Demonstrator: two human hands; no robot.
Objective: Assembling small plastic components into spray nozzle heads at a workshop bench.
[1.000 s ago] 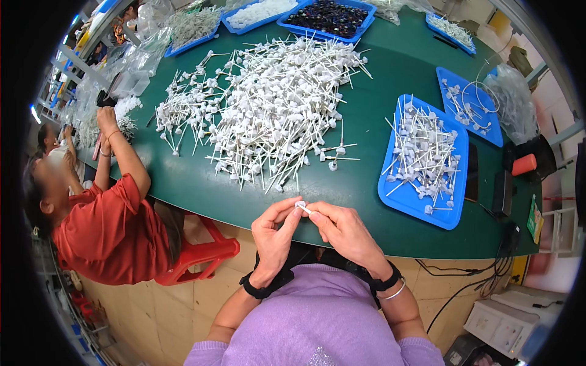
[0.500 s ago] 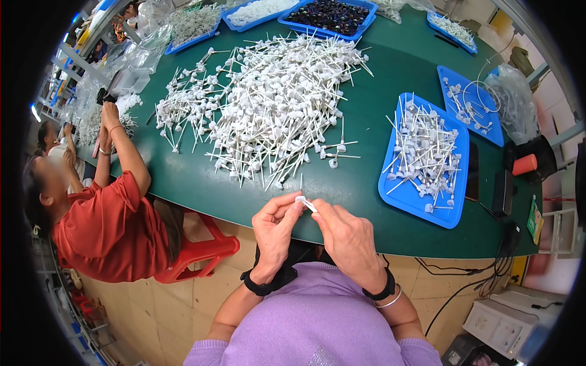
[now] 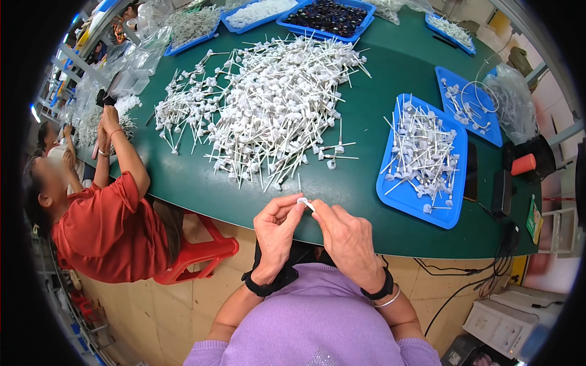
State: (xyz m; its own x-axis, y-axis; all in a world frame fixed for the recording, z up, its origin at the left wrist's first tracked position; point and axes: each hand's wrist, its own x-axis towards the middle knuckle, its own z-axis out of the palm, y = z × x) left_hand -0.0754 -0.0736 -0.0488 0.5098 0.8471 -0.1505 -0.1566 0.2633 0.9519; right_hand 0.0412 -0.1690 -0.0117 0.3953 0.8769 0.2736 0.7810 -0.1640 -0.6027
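A small white plastic part (image 3: 303, 199) with a knob-like head is between my hands, just over the table's near edge. My left hand (image 3: 274, 230) pinches its head between thumb and fingertips. From the other side, my right hand (image 3: 349, 239) grips a narrow white piece that meets the head; whether it is the part's own stem or a separate piece, I cannot tell. Beyond my hands lies a big heap of similar white stemmed parts (image 3: 281, 104), with a smaller heap (image 3: 186, 107) at its left. To the right, a blue tray (image 3: 395, 194) holds more of them.
Another blue tray (image 3: 482, 100) with a few parts stands farther right, beside a clear plastic bag (image 3: 513, 104). Along the back are a tray of dark pieces (image 3: 326, 18) and a tray of white pieces (image 3: 259, 12). A co-worker in red (image 3: 116, 229) sits at the left.
My hands keep the same pinch on the white part, with hardly any shift. The co-worker's raised hands have dipped slightly.
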